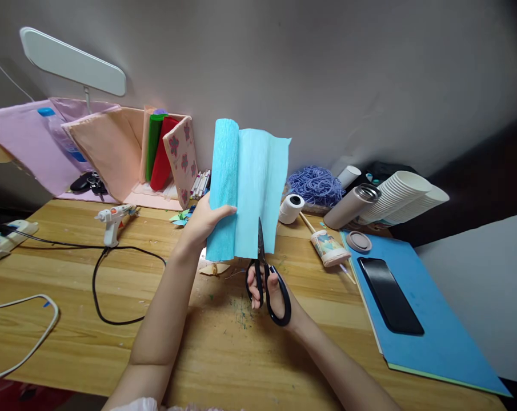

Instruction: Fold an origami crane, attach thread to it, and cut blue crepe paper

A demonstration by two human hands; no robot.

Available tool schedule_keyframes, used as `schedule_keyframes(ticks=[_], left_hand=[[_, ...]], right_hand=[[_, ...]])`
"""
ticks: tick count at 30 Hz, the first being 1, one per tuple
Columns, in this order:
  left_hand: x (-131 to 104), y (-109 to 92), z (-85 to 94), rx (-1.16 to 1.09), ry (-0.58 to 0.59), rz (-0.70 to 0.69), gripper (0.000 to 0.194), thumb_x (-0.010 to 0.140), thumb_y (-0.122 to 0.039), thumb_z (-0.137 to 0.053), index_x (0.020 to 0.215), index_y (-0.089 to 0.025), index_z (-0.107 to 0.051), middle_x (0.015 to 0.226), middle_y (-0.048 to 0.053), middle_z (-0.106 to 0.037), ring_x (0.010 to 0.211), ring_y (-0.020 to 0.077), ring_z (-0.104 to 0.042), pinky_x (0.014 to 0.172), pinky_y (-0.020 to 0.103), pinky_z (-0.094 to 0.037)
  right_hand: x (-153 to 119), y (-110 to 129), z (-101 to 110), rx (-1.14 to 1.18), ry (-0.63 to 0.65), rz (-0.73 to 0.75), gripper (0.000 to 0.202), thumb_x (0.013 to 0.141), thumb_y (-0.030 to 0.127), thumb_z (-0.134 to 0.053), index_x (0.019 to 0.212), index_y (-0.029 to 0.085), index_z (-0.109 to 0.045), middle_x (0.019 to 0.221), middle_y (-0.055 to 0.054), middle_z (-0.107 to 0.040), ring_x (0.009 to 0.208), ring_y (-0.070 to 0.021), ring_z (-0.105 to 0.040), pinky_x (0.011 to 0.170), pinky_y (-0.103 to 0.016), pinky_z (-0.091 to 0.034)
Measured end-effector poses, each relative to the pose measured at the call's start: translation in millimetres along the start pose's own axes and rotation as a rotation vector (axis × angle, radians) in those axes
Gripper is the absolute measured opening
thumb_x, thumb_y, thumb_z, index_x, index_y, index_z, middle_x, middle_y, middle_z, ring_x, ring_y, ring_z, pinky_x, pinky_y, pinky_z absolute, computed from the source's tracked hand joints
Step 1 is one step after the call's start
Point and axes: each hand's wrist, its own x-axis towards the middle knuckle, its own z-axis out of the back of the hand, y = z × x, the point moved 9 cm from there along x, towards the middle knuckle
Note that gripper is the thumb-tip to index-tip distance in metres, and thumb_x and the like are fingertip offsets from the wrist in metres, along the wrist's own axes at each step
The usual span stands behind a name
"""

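Observation:
Upright above the table stands a roll of light blue crepe paper, its loose sheet spread out to the right. My left hand is wrapped round the lower part of the roll, thumb across its front. In my right hand are black-handled scissors, fingers and thumb through the loops. The scissor blades are at the sheet's bottom edge, pointing upward, with one blade in front of the paper. Behind the paper, the fingers of my left hand are hidden.
A hot glue gun with a black cable stands left. Behind are crepe rolls in a peach holder. At right are purple yarn, a tumbler, stacked paper cups and a phone on blue sheets.

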Motion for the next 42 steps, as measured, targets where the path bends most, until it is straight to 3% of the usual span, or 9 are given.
schedule_keyframes(ticks=[6,11,17,27,33,38,42], left_hand=[[-0.9,-4.8,-5.8,0.057,0.025,-0.040,0.053,0.061,-0.029,-0.074,0.108,-0.014,-0.054,0.110,0.011,-0.063,0.097,0.0252,-0.061,0.081,0.035,-0.052],[-2.3,-7.8,-4.9,0.127,-0.046,-0.079,0.057,0.059,-0.031,-0.077,0.108,-0.014,-0.054,0.111,0.012,-0.063,0.098,0.0258,-0.061,0.085,0.038,-0.051],[-2.9,-10.1,-8.7,0.218,-0.053,-0.104,0.058,0.061,-0.032,-0.075,0.112,-0.014,-0.054,0.112,0.012,-0.063,0.100,0.0259,-0.060,0.088,0.039,-0.049],[-4.3,-6.8,-14.9,0.289,-0.060,-0.130,0.050,0.063,-0.033,-0.072,0.106,-0.013,-0.056,0.109,0.011,-0.064,0.098,0.0252,-0.060,0.086,0.038,-0.049],[-7.6,-9.4,-25.3,0.287,-0.003,-0.133,0.051,0.062,-0.031,-0.072,0.107,-0.013,-0.056,0.104,0.009,-0.065,0.093,0.0235,-0.062,0.082,0.035,-0.050],[-8.0,-7.4,-30.8,0.258,0.007,-0.132,0.050,0.062,-0.029,-0.072,0.106,-0.013,-0.056,0.106,0.009,-0.065,0.094,0.0235,-0.061,0.083,0.035,-0.049],[-8.9,-1.9,-38.0,0.250,0.062,-0.093,0.053,0.062,-0.031,-0.072,0.109,-0.012,-0.054,0.106,0.010,-0.064,0.094,0.0239,-0.061,0.083,0.035,-0.049]], right_hand=[[1.6,-1.6,1.1,0.002,-0.030,-0.048,0.067,0.060,0.083,-0.041,0.074,0.018,-0.045,0.048,0.008,-0.038,0.036,-0.0044,-0.036,0.035,-0.016,-0.036],[-2.0,4.7,0.5,-0.090,-0.086,-0.020,0.061,0.066,0.079,-0.043,0.074,0.018,-0.043,0.049,0.008,-0.036,0.037,-0.0034,-0.034,0.035,-0.014,-0.034],[0.3,8.0,-5.3,-0.068,-0.045,0.005,0.068,0.065,0.081,-0.036,0.081,0.017,-0.048,0.055,0.006,-0.041,0.043,-0.0051,-0.042,0.043,-0.017,-0.041],[3.9,-3.1,-3.1,-0.002,-0.138,0.011,0.062,0.068,0.078,-0.040,0.076,0.017,-0.045,0.051,0.007,-0.039,0.037,-0.0049,-0.041,0.037,-0.016,-0.037],[6.9,7.0,1.9,-0.018,-0.127,0.009,0.070,0.064,0.083,-0.035,0.075,0.016,-0.047,0.051,0.006,-0.043,0.040,-0.0063,-0.048,0.042,-0.018,-0.042],[7.0,8.3,8.6,-0.060,-0.218,0.042,0.064,0.069,0.081,-0.032,0.069,0.018,-0.042,0.047,0.007,-0.040,0.035,-0.0065,-0.046,0.037,-0.018,-0.036],[8.5,14.9,9.2,-0.095,-0.204,0.075,0.065,0.070,0.081,-0.028,0.069,0.018,-0.043,0.051,0.005,-0.042,0.040,-0.0082,-0.048,0.044,-0.021,-0.043]])
